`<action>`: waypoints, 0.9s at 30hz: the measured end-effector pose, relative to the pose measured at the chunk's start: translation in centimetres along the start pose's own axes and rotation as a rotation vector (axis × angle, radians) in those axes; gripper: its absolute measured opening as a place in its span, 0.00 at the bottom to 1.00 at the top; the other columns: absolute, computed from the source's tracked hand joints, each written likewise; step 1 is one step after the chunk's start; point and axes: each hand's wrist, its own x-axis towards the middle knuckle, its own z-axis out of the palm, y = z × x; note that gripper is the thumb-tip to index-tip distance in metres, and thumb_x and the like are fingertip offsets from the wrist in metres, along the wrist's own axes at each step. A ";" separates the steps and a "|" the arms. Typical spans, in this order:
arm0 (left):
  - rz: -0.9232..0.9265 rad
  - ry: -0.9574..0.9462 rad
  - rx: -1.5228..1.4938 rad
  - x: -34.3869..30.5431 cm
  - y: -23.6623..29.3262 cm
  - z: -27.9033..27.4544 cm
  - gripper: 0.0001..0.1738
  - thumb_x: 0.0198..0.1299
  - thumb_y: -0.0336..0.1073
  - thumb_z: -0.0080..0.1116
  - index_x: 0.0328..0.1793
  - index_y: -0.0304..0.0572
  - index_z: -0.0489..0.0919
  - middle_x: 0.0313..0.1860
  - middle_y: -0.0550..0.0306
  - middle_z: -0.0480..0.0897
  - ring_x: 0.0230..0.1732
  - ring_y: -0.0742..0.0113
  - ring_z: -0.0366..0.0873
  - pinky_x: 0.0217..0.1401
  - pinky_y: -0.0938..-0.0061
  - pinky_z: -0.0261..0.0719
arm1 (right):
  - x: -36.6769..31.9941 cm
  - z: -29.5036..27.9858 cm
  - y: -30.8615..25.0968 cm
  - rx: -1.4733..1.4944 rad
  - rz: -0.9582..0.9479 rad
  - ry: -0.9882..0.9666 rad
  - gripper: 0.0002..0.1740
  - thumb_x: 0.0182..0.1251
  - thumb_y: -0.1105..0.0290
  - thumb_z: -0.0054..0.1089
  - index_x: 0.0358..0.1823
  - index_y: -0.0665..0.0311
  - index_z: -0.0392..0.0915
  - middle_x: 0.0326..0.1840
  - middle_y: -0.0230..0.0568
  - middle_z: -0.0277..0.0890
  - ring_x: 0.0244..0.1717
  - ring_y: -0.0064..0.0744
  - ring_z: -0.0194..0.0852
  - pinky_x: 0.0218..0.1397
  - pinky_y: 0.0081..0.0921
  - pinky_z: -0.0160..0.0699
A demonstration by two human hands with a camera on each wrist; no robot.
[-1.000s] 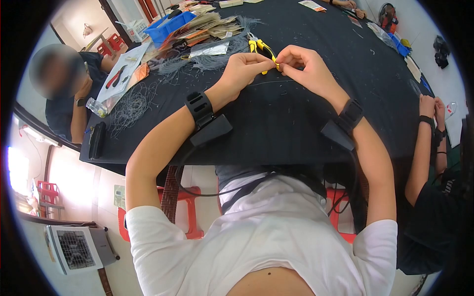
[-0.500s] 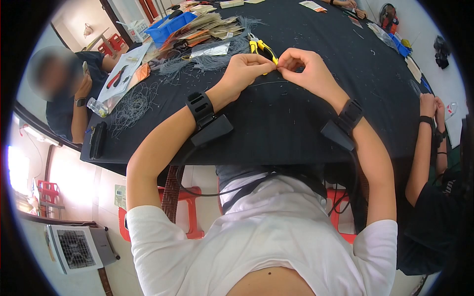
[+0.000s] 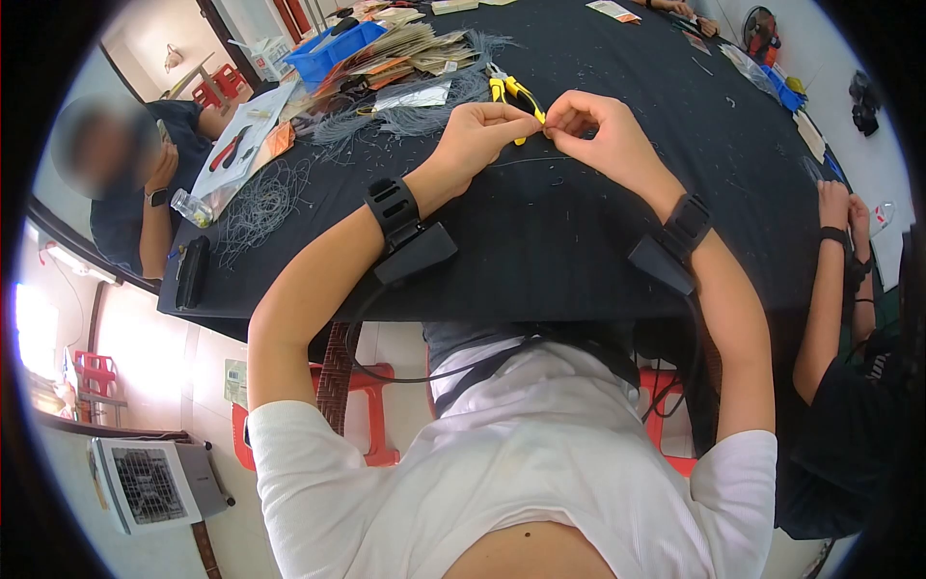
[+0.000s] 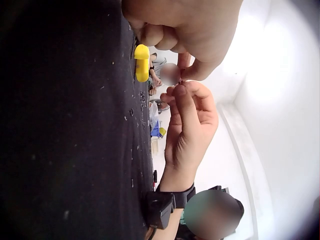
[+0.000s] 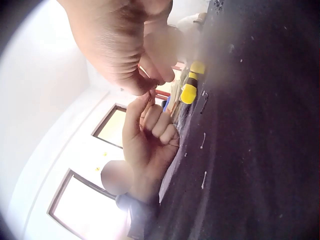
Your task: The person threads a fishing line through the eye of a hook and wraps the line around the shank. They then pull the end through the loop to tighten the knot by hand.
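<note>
The left hand (image 3: 477,135) and the right hand (image 3: 603,135) meet fingertip to fingertip just above the black table (image 3: 540,241). Each has thumb and forefinger closed in a pinch on the same small piece (image 3: 543,124). The other fingers are curled in. From the left wrist view, the piece shows only as a dark speck (image 4: 181,80) between the fingertips. It is too small to tell what it is, though it may be a short bit of wire.

Judging by its size, the piece is nearly weightless, thin and easy to bend or drop. A light pinch at each end with the fingertip pads looks like the right hold. Squeezing hard would likely kink it, and a loose hold would lose it among the scraps on the dark cloth.

Just behind the pinch lie yellow-handled pliers (image 3: 511,96), near the fingers but seemingly not touching them. Beyond them are a bundle of grey wires (image 3: 405,121) and a blue tray (image 3: 333,48). A loose tangle of wire (image 3: 256,207) lies well off to the left.

Compared with a second ago, almost nothing has changed. Both hands stay in the same place by the pliers, the pinch stays closed, and only the right fingertips have shifted slightly.
</note>
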 end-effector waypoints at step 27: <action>-0.010 -0.058 -0.033 -0.1 0.1 0.1 0.12 0.56 0.36 0.61 0.42 0.36 0.81 0.18 0.73 0.68 0.14 0.87 0.52 0.16 0.86 0.43 | -0.1 0.0 -0.6 -0.053 0.001 0.024 0.06 0.49 0.73 0.60 0.27 0.66 0.75 0.21 0.32 0.73 0.23 0.18 0.71 0.30 0.16 0.69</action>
